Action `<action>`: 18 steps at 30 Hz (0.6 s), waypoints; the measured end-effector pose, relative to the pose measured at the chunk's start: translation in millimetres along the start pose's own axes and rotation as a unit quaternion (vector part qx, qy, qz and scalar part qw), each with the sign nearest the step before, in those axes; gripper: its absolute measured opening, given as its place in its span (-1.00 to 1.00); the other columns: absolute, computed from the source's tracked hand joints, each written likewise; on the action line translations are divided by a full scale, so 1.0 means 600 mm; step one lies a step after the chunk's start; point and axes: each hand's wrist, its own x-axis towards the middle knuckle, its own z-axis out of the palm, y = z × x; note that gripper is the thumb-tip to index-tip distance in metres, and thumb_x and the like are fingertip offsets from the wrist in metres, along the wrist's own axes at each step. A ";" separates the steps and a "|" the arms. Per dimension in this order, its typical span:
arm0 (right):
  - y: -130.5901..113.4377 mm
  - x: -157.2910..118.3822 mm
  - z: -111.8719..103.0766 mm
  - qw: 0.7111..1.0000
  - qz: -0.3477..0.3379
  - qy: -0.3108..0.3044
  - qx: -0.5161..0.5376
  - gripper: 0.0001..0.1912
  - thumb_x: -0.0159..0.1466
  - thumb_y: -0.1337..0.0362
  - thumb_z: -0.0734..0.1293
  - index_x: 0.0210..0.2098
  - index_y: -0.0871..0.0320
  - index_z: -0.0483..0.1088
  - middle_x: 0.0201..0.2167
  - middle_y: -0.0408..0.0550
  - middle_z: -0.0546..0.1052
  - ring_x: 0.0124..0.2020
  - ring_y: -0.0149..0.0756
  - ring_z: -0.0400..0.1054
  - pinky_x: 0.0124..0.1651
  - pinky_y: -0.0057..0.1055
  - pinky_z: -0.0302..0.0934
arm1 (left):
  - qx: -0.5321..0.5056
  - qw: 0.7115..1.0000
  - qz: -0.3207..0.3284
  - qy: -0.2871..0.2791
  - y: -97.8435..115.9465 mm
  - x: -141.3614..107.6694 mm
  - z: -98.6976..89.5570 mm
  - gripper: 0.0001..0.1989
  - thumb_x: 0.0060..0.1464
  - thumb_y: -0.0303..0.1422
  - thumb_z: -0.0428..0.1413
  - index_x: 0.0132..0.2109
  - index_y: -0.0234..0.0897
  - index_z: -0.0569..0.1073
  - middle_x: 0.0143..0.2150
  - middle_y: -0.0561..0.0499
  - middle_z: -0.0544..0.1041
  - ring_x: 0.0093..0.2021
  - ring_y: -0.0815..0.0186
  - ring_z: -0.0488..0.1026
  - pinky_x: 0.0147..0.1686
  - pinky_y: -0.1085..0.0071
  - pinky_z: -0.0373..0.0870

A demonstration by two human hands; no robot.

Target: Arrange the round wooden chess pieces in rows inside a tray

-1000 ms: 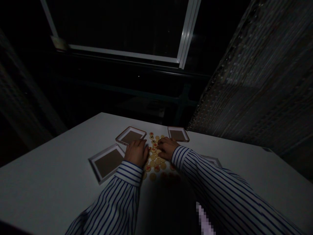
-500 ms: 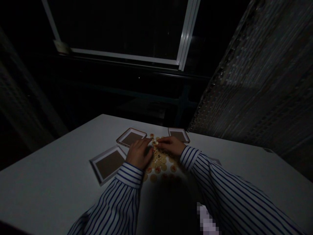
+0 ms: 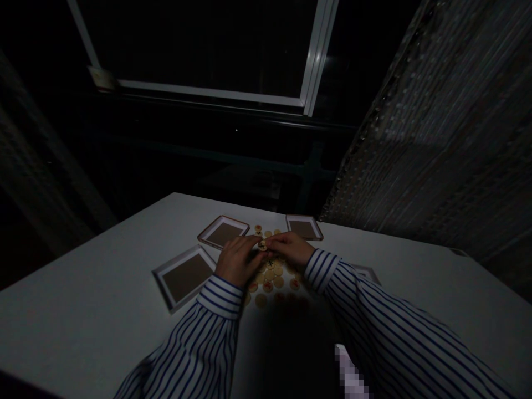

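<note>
Round wooden pieces [image 3: 270, 275] with red or dark characters lie in a loose pile on the white table [image 3: 124, 260]. Above the pile, a piece with a dark character [image 3: 262, 245] is between my two hands. My left hand [image 3: 239, 260] touches its left side with fingers and thumb. From the right, my right hand [image 3: 291, 247] pinches the same piece. Some pieces under and behind my hands are hidden.
Shallow trays stand around the pile: one at the near left [image 3: 187, 275], one at the back left [image 3: 224, 231], one at the back right [image 3: 304, 227]. Another tray [image 3: 368, 273] is partly behind my right sleeve. A curtain [image 3: 415, 138] hangs at the right.
My left fingers and thumb have closed in around the piece with the dark character at my right fingertips. My right hand has hardly moved.
</note>
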 end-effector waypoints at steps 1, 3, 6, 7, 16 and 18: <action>-0.001 0.000 0.001 1.000 0.000 0.001 -0.001 -0.64 0.02 0.08 0.28 -0.34 0.25 0.44 -0.54 -0.14 0.46 -0.48 -0.44 0.29 -0.29 -0.46 0.16 | 0.002 1.000 0.000 0.000 0.000 0.000 0.000 -0.71 -0.03 -0.25 0.03 -0.13 -0.25 0.36 -0.17 -0.05 0.47 -0.16 0.24 0.36 -0.20 0.30 0.26; -0.004 -0.001 0.004 1.000 -0.004 0.006 -0.007 -0.64 0.03 0.07 0.28 -0.36 0.26 0.44 -0.56 -0.14 0.45 -0.49 -0.44 0.29 -0.29 -0.45 0.16 | 0.007 1.000 -0.003 0.002 0.001 0.000 0.000 -0.72 -0.02 -0.25 0.03 -0.14 -0.24 0.37 -0.18 -0.05 0.48 -0.17 0.24 0.36 -0.21 0.30 0.26; -0.007 -0.002 0.006 1.000 -0.015 0.005 -0.021 -0.66 0.04 0.08 0.27 -0.41 0.27 0.44 -0.59 -0.14 0.44 -0.50 -0.45 0.28 -0.30 -0.46 0.16 | 0.009 1.000 -0.003 0.007 0.000 -0.001 0.000 -0.74 -0.02 -0.26 0.02 -0.16 -0.24 0.38 -0.20 -0.05 0.49 -0.18 0.24 0.37 -0.22 0.30 0.25; -0.008 -0.002 0.006 1.000 -0.017 0.003 -0.025 -0.66 0.05 0.08 0.26 -0.43 0.27 0.44 -0.60 -0.14 0.43 -0.51 -0.45 0.28 -0.31 -0.46 0.16 | 0.009 1.000 -0.003 0.007 0.000 -0.001 0.001 -0.74 -0.01 -0.26 0.02 -0.16 -0.23 0.38 -0.20 -0.05 0.49 -0.19 0.24 0.37 -0.22 0.30 0.24; -0.008 -0.003 0.008 0.999 -0.010 0.031 -0.025 -0.71 0.04 0.13 0.27 -0.42 0.25 0.44 -0.56 -0.16 0.44 -0.49 -0.45 0.27 -0.32 -0.48 0.16 | 0.012 1.000 -0.003 0.003 0.003 0.000 -0.003 -0.75 -0.01 -0.29 0.01 -0.16 -0.27 0.39 -0.23 -0.03 0.49 -0.21 0.24 0.36 -0.23 0.31 0.25; -0.004 -0.002 0.006 0.998 -0.016 0.041 -0.036 -0.71 0.05 0.13 0.27 -0.41 0.25 0.44 -0.55 -0.15 0.44 -0.49 -0.45 0.27 -0.33 -0.48 0.15 | 0.007 1.000 -0.002 0.010 0.004 0.000 -0.002 -0.75 -0.01 -0.29 0.01 -0.17 -0.27 0.40 -0.24 -0.03 0.48 -0.22 0.25 0.36 -0.22 0.31 0.25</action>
